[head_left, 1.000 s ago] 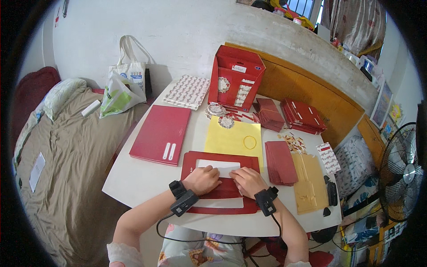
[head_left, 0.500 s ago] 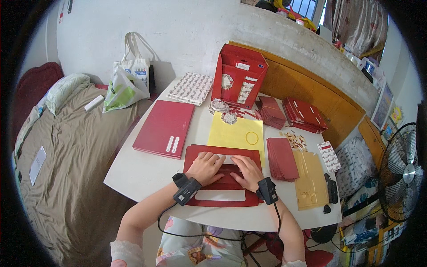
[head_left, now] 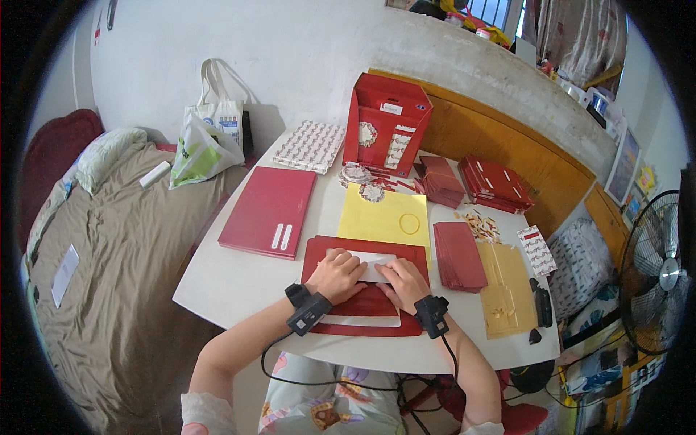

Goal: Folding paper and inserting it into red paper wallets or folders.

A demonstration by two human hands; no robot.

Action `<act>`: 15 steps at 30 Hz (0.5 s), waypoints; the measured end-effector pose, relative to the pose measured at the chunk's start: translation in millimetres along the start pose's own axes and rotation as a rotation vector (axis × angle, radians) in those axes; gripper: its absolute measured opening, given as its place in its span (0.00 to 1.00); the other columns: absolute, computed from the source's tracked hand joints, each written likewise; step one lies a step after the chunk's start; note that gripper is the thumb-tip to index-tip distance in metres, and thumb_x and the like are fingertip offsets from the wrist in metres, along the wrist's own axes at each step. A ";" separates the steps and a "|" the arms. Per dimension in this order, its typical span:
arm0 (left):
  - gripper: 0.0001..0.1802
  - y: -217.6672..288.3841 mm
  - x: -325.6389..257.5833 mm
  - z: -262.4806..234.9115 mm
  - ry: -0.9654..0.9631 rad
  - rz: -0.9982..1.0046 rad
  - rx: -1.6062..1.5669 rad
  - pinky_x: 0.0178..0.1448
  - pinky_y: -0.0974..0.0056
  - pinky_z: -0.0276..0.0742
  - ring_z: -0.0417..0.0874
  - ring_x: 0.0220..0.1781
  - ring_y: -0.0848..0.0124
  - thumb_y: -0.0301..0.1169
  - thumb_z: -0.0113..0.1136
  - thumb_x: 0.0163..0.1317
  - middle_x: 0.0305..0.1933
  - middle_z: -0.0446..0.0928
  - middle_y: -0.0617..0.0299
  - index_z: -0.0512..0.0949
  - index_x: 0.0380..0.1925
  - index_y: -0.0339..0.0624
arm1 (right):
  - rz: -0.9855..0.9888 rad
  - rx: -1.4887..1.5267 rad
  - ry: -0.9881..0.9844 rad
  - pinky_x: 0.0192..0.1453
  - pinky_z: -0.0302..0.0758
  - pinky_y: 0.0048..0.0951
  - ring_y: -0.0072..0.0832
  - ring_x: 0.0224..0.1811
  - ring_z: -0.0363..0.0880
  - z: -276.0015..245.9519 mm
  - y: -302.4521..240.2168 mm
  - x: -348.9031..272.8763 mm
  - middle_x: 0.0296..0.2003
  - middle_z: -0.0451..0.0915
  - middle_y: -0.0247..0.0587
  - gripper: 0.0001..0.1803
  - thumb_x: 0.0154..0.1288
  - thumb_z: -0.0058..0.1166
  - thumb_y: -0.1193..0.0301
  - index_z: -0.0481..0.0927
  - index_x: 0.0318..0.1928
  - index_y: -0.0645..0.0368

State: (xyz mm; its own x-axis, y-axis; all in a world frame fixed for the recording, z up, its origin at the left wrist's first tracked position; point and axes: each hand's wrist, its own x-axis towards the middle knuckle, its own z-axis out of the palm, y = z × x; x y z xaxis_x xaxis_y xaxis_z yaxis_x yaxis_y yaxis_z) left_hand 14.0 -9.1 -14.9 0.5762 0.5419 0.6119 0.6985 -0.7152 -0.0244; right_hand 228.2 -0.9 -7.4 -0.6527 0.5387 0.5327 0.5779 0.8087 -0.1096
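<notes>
- Left hand (head_left: 339,275): fingers curled on white panel (head_left: 375,257).
- Right hand (head_left: 404,283): bent fingers there too; either's grip, I can't tell.
- Red card (head_left: 375,302) beneath, near table (head_left: 246,293)'s front edge.

A: Occlusions at the hands?
B: Left hand (head_left: 338,277) and right hand (head_left: 404,281) each cover part of the upper white panel (head_left: 373,269); whether fingers pinch or only press, unclear.
A: Elsewhere?
B: Yellow sheet (head_left: 377,217): lower part hidden by the red sheet (head_left: 366,330). Tote bag (head_left: 227,118): lower front behind the plastic bag (head_left: 201,156); print too small to read.
A: Frame edges?
B: Bed (head_left: 130,246) and fan (head_left: 656,275) run into the dark rim; sleeves (head_left: 206,413) cut by the lower edge.
A: Loose scraps (head_left: 481,228)?
B: Too small to count.
</notes>
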 end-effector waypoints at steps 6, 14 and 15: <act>0.17 -2.1 -3.1 1.4 -0.085 0.021 -0.005 0.49 0.60 0.74 0.79 0.37 0.64 0.39 0.67 0.48 0.30 0.79 0.62 0.80 0.35 0.42 | -0.046 -0.057 -0.092 0.54 0.71 0.35 0.36 0.44 0.72 0.3 0.1 -3.1 0.38 0.75 0.40 0.17 0.55 0.59 0.71 0.78 0.47 0.60; 0.15 -5.1 -12.7 -5.0 -0.253 0.024 -0.042 0.42 0.60 0.81 0.83 0.43 0.63 0.40 0.58 0.58 0.42 0.82 0.58 0.78 0.40 0.41 | -0.060 -0.082 -0.120 0.48 0.76 0.30 0.33 0.42 0.74 -2.2 1.1 -4.4 0.39 0.76 0.39 0.17 0.58 0.58 0.70 0.78 0.49 0.61; 0.16 -5.3 -13.8 -7.6 -0.262 0.000 -0.060 0.42 0.60 0.82 0.83 0.45 0.62 0.41 0.58 0.59 0.44 0.81 0.58 0.78 0.41 0.41 | -0.067 -0.059 -0.125 0.47 0.76 0.30 0.34 0.42 0.74 -1.9 2.0 -4.4 0.39 0.76 0.39 0.18 0.58 0.58 0.70 0.78 0.49 0.61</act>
State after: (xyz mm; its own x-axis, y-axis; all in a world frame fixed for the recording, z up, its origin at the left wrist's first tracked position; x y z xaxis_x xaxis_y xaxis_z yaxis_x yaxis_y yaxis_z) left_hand -0.9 -16.2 -17.3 0.6720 0.6320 0.3861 0.6766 -0.7359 0.0269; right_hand 233.2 -2.1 -8.3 -0.7447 0.5122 0.4277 0.5565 0.8305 -0.0256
